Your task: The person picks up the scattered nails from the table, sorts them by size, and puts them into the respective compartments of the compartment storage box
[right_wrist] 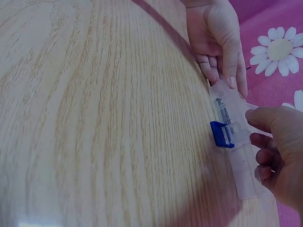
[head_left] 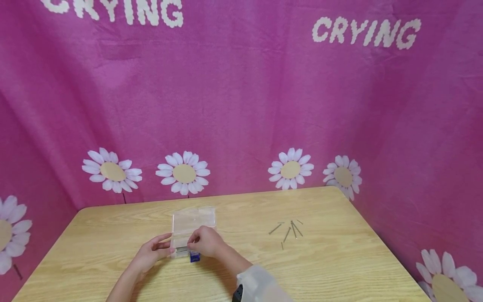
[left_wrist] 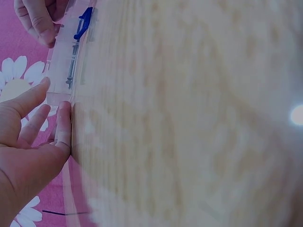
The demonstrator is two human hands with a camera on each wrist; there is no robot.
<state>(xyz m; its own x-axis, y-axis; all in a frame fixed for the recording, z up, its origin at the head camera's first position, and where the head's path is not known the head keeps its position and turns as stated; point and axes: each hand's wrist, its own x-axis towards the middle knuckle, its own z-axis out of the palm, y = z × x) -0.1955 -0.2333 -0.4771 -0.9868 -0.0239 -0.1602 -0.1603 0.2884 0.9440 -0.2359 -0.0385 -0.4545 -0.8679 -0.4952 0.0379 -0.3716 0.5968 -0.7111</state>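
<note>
A clear plastic box (right_wrist: 240,163) lies on the table with its transparent lid (head_left: 193,221) raised at the back. A blue latch (head_left: 194,256) sticks out from its front side. Several grey nails (right_wrist: 222,109) lie inside, near the box's left end. My left hand (head_left: 149,256) grips that end, thumb on one side and fingers on the other. Over the box beside the latch is my right hand (head_left: 209,242), fingers curled and thumb near the index finger. I cannot tell whether a small thing is between its fingertips.
Several loose nails of different lengths lie to the right on the wooden table (head_left: 336,260), one long nail (head_left: 275,229) among them. A pink curtain (head_left: 234,105) with daisies hangs behind and along both sides of the table.
</note>
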